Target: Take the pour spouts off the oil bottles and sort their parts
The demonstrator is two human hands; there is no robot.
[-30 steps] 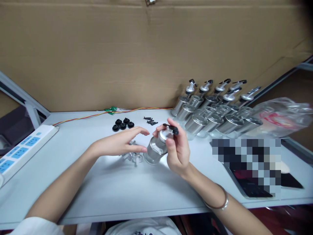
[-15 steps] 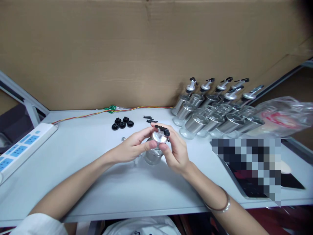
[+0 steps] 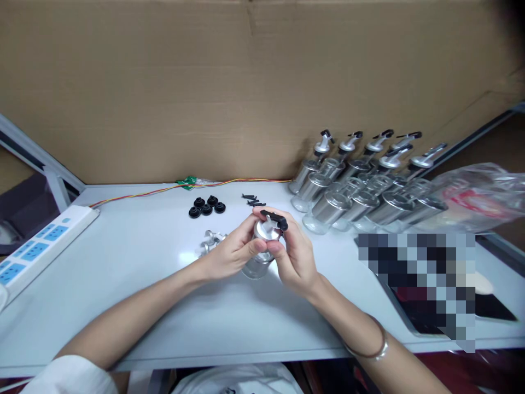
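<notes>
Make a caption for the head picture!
Left hand and right hand cup a round silver pourer top over a clear glass bottle.

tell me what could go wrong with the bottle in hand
The bottle could tip if the left grip and right grip press unevenly around its silver cap. The left grip might knock the loose silver parts close beside it. A forward slip could perhaps scatter the small black pieces lying just beyond the fingers.
</notes>
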